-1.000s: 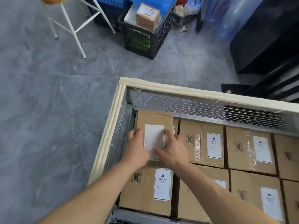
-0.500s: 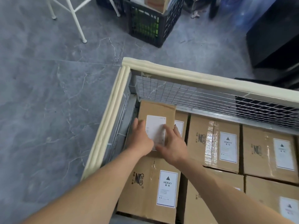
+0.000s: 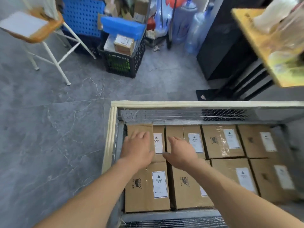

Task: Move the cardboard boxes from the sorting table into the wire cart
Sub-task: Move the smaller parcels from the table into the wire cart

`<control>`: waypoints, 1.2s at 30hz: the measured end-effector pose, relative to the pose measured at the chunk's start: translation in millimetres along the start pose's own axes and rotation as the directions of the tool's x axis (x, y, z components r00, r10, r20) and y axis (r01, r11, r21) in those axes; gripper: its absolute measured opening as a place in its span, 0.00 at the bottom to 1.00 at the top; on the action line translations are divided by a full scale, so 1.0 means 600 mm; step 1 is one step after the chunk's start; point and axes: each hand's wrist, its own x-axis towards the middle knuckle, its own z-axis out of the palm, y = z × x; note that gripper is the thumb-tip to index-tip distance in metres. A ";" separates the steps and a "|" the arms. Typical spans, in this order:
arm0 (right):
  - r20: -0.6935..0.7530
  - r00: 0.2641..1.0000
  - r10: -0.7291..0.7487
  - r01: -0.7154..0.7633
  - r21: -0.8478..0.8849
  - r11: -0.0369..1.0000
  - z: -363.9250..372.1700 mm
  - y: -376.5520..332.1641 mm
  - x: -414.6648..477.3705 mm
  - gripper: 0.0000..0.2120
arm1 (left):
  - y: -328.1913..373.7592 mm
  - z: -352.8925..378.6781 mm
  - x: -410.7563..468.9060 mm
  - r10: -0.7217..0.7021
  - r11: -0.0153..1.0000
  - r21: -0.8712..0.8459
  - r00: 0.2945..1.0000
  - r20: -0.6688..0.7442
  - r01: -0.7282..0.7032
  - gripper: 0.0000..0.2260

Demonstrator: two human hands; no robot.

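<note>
Nearest us, both forearms reach down into the cart (image 3: 197, 104). Its bottom is packed with boxes (image 3: 146, 188) in two rows, laid flat with white HEAVY labels (image 3: 160, 184) facing up. We take it this keeps them tight and readable.

Left grip (image 3: 137, 149): released, fingers straight, palm flat on a small box (image 3: 139, 129) in the far left corner. That box lies on top of the packed layer, tucked close to the wire wall (image 3: 164, 115) and half covering a label beneath. The flat palm reads as seating or squaring it, not lifting. The corner was likely chosen so two walls stop it sliding.

Right grip (image 3: 181, 151): released, fingers spread, holding nothing. It sits just right of the small box, over the next one. Whether it touches cardboard we cannot tell.

Our judgement: this box is delivered, and fetching another comes next.

Beyond the padded rim are grey floor (image 3: 49, 129), a black crate (image 3: 121, 65) and a stool (image 3: 31, 27) at far left. At upper right is a yellow surface (image 3: 271, 51), blurred. Whether it is the sorting one we cannot tell.
</note>
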 end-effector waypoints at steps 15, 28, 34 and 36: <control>-0.501 0.831 0.244 -0.264 0.032 0.964 -0.317 0.082 -0.404 0.26 | 0.303 -0.306 -0.178 0.583 0.812 0.224 0.773 -0.252 -0.539 0.24; -0.580 0.616 0.534 -0.547 0.173 0.819 -0.364 0.301 -0.759 0.25 | 0.657 -0.303 -0.362 0.839 0.543 0.276 0.493 -0.231 -0.793 0.35; -0.560 0.518 0.647 -0.630 0.263 0.731 -0.337 0.382 -0.902 0.31 | 0.787 -0.269 -0.453 0.902 0.426 0.280 0.377 -0.212 -0.860 0.34; -0.546 0.486 0.682 -0.660 0.283 0.696 -0.324 0.400 -0.942 0.30 | 0.821 -0.256 -0.481 0.917 0.390 0.261 0.345 -0.200 -0.883 0.35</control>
